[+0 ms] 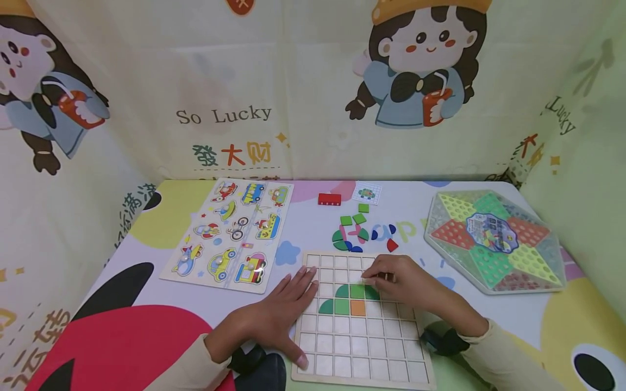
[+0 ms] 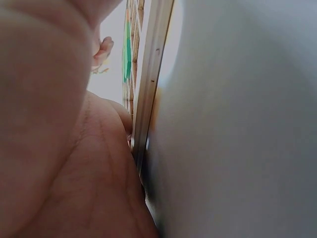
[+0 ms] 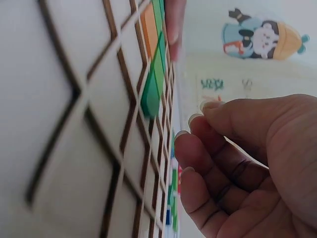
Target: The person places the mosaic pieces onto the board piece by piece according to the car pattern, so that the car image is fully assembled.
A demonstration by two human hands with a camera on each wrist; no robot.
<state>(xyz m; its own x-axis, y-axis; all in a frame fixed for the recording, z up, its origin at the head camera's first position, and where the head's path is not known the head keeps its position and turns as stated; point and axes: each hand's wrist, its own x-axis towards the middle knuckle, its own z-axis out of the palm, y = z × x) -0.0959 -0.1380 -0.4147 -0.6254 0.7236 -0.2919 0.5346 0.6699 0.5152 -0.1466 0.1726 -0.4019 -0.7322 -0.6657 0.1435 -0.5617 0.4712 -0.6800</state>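
Note:
A wooden grid board (image 1: 369,347) lies in front of me. Several pieces sit in its upper cells: green squares (image 1: 342,307), green quarter-rounds (image 1: 326,307) and one orange square (image 1: 358,308). My left hand (image 1: 276,312) spreads along the board's left side, straight fingertips at the upper edge and thumb on the lower corner. Over the upper right cells is my right hand (image 1: 406,285), beside a green quarter-round (image 3: 152,96). In the right wrist view its fingers (image 3: 195,148) are loosely curled, thumb near the index tip, with nothing visible between them. The left wrist view shows mostly palm and the board's edge (image 2: 148,74).
Beyond the board lie loose green squares (image 1: 363,208), green and blue quarter-rounds (image 1: 363,234), a red piece (image 1: 393,245), a red block (image 1: 330,199) and a pattern card (image 1: 367,193). A vehicle puzzle (image 1: 230,233) lies left; a hexagonal game box (image 1: 494,241) lies right.

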